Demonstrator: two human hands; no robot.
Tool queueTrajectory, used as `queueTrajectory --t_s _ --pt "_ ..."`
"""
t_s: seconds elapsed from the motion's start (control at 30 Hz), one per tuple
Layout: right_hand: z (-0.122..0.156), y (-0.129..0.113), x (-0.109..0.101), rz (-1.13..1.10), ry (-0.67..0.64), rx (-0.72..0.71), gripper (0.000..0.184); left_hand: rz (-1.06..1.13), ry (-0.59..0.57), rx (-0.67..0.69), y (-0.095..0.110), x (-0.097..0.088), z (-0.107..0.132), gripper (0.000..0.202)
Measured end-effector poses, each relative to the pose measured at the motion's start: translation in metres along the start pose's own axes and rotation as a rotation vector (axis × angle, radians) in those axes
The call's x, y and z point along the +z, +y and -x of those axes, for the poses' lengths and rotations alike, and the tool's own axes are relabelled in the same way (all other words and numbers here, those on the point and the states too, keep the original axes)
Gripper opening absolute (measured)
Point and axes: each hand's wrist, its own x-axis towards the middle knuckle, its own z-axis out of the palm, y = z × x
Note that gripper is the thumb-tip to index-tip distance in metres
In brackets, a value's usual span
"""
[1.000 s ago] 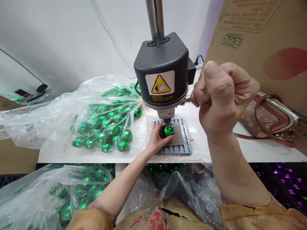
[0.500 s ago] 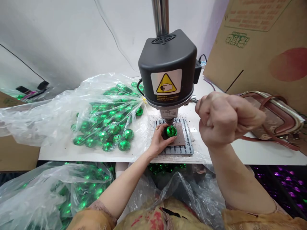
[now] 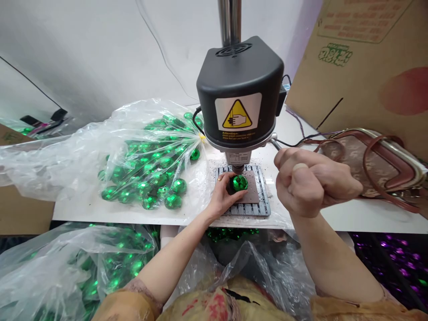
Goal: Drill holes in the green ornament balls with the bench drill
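A green faceted ball (image 3: 240, 183) is grasped by the thumb and fingers of the left hand (image 3: 222, 194), on a brown board (image 3: 252, 192) beneath the drill press (image 3: 239, 84). Its lever (image 3: 275, 141) is clenched in the right hand (image 3: 307, 183). Farther left, more balls (image 3: 173, 200) are held in a clear bag (image 3: 76, 149).

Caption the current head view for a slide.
Left hand holds a shiny green faceted ball under a black drill press; right hand grips its metal lever.
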Motion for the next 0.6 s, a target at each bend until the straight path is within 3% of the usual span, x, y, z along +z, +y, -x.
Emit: queueTrajectory --t_s 0.47,0.53,0.6 --pt "0.014 0.001 -0.007 0.019 -0.032 -0.075 0.042 0.011 -0.002 -0.019 -0.003 0.000 0.000 0.050" --pt "0.003 -0.007 -0.002 0.069 -0.016 0.030 0.045 0.011 -0.002 -0.031 -0.002 0.001 0.000 0.049" --pt "-0.015 -0.015 0.006 0.164 -0.012 0.287 0.047 0.019 0.012 -0.053 0.001 0.002 -0.001 0.049"
